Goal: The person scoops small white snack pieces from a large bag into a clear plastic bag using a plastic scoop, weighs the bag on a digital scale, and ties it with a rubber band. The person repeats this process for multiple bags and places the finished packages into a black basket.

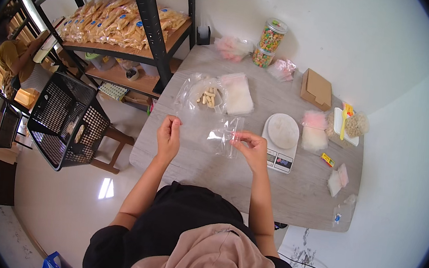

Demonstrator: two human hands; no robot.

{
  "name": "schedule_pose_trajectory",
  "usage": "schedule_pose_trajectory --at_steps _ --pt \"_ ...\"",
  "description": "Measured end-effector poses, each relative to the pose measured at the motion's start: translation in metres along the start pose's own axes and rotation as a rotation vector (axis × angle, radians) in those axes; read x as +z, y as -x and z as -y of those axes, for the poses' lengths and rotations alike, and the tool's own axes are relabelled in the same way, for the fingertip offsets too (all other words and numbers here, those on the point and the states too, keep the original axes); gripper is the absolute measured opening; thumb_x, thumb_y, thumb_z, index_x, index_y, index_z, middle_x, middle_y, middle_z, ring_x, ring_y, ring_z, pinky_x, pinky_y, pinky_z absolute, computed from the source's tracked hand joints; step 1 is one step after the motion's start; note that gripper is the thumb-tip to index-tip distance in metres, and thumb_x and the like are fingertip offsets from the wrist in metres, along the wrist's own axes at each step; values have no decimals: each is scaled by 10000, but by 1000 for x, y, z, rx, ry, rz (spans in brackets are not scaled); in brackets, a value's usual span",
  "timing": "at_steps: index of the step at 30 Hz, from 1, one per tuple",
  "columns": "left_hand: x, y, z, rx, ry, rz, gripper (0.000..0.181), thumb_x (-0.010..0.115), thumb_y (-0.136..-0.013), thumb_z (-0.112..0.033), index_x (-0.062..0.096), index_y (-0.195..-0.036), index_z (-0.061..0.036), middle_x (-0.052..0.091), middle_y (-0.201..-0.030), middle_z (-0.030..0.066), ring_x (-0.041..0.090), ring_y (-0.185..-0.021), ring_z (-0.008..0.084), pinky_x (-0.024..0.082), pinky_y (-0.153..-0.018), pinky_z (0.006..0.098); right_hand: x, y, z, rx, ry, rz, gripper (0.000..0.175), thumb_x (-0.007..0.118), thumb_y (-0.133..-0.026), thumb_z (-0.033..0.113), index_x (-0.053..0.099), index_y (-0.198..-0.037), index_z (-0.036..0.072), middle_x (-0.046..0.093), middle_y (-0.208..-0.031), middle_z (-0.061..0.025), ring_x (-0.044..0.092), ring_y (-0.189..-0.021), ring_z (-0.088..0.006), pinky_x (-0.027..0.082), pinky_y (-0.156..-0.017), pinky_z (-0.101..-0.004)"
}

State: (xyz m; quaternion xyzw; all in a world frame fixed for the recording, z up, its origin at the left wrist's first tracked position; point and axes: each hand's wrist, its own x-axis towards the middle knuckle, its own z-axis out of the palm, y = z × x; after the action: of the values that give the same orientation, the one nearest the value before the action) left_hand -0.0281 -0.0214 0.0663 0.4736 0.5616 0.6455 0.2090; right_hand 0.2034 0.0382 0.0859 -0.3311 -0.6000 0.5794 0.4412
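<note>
A clear plastic bag [218, 136] is stretched flat above the table between my two hands. My right hand [250, 147] pinches its right edge between thumb and fingers. At the other end, my left hand [169, 137] has its fingers curled with the thumb pressed on the bag's left side, where the film is hard to see. Beyond the bag lies an open clear bag [188, 88] with a scoop and several pale finger-shaped snacks [210, 96] in it. A stack of flat plastic bags [237, 93] rests beside that. Near my right hand is a white digital kitchen scale [282, 141].
Two jars of colourful pieces [271, 42] stand stacked at the back, left of a cardboard box [316, 89]. Bag packs [315, 131] and a snack-filled container [340, 127] lie right. A black crate [68, 122] and shelves of bagged snacks [120, 26] flank the left; a person [19, 54] is beyond.
</note>
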Motion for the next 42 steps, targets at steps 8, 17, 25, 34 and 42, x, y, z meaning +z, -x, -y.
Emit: schedule_pose_trajectory --at_steps 8,17,25,34,42 --pt "-2 2 18 -19 57 -16 176 403 -952 -170 459 -821 -66 358 -627 -72 291 -519 2 227 -443 177 9 -1 6 -15 154 -20 385 783 -583 18 659 -947 12 636 -884 -47 567 -829 -121 436 -807 -265" --pt "-17 15 17 31 -196 -50 323 628 -763 -138 461 -1024 -46 473 -856 64 457 -763 141 362 -695 273 27 4 -11 -37 357 -77 434 832 -541 140 654 -918 22 650 -910 -69 604 -841 -159 467 -767 -289" --pt "4 34 -16 237 -558 485 736 769 -519 -234 445 -1160 -71 478 -1147 121 445 -1109 274 304 -946 395 62 10 -25 -36 621 73 415 804 -553 218 644 -870 2 655 -802 -100 628 -791 -185 481 -730 -288" --pt "-11 26 10 -91 -280 357 558 735 -614 -209 470 -1082 -61 530 -1006 102 507 -916 241 375 -841 387 47 -19 -87 94 330 -322 413 731 -694 325 595 -946 26 620 -873 -101 595 -805 -222 460 -708 -329" --pt "-30 -25 50 37 -396 348 500 708 -661 -199 459 -1081 -93 437 -1138 121 424 -1090 271 334 -942 404 29 -81 -173 232 515 -329 416 668 -767 232 519 -1061 -22 608 -761 -98 592 -632 -169 454 -561 -274"
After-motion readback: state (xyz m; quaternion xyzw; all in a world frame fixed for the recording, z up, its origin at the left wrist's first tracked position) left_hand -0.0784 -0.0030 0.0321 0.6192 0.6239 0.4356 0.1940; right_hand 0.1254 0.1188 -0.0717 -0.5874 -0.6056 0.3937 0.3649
